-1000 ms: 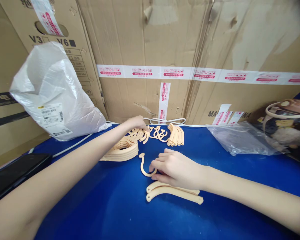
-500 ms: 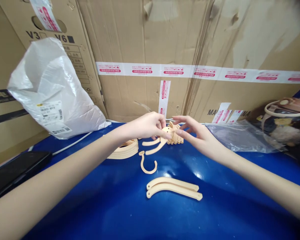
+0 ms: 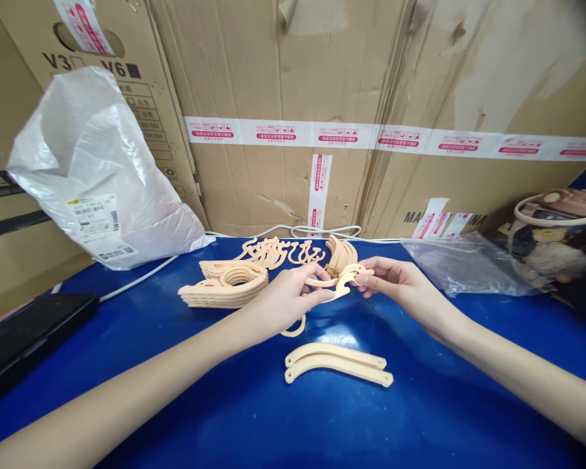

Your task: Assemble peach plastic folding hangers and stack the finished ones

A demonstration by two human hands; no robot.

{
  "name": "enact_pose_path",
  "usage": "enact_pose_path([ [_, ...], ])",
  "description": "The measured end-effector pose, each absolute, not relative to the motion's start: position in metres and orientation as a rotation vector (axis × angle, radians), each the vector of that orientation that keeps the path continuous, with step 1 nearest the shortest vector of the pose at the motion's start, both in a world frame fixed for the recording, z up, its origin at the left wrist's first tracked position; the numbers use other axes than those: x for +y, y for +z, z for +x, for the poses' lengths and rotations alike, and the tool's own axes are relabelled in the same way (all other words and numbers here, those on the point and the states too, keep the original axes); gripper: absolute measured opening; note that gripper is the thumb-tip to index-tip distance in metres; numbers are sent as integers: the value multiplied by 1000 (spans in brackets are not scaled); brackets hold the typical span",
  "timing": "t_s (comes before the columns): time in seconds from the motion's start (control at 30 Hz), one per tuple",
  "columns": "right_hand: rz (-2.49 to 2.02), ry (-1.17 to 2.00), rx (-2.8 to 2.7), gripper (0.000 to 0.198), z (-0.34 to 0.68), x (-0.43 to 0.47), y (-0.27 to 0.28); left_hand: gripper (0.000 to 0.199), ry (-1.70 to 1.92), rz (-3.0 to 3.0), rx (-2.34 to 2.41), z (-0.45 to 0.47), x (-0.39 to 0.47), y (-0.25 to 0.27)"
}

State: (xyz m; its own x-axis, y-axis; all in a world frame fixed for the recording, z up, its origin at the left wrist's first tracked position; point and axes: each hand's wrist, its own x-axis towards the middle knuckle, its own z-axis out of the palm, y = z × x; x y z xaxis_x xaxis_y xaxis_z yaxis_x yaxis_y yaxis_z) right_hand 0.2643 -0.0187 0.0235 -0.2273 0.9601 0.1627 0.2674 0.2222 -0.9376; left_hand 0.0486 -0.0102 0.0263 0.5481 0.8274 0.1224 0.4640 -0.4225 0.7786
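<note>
Both my hands hold one cream plastic hanger piece [image 3: 344, 284] with curved prongs, raised over the blue table. My left hand [image 3: 293, 296] pinches its left end between thumb and fingers. At the other end, my right hand [image 3: 398, 283] grips it the same way. Just below my left hand lies a cream hanger hook [image 3: 297, 327], partly hidden by that hand. Nearer to me, two curved hanger arms [image 3: 339, 366] with holes at their ends rest side by side. Behind my right fingers stands a row of similar curved arms [image 3: 340, 253].
A stack of cream hanger bodies [image 3: 224, 293] sits left of my hands, with loose hooks [image 3: 268, 251] behind. A white plastic bag [image 3: 102, 176] and black phone [image 3: 29, 339] are at left. Clear plastic [image 3: 473, 267] lies right; cardboard boxes [image 3: 283, 78] and a white cable [image 3: 273, 231] line the back.
My left hand has come down towards me with the hanger piece, which has turned. My right hand, whose fingers were spread beside it, now grips its right end.
</note>
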Motion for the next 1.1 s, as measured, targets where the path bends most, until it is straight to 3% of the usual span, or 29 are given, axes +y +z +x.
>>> enact_pose_path([
  [0.23, -1241, 928, -1901, 37, 275, -12, -1, 17, 541, 2300, 1100, 52, -4, 7],
  [0.57, -1479, 214, -2325, 23, 281, -16, -1, 15, 504, 2647, 1126, 57, -1, 7],
  [0.8, -1480, 309, -2368, 18, 283, -18, 3, 17, 516, 2711, 1144, 58, -1, 9],
  [1.1, -1453, -58, -2462, 16, 286, -14, -1, 20, 533, 2688, 1187, 59, -4, 10],
])
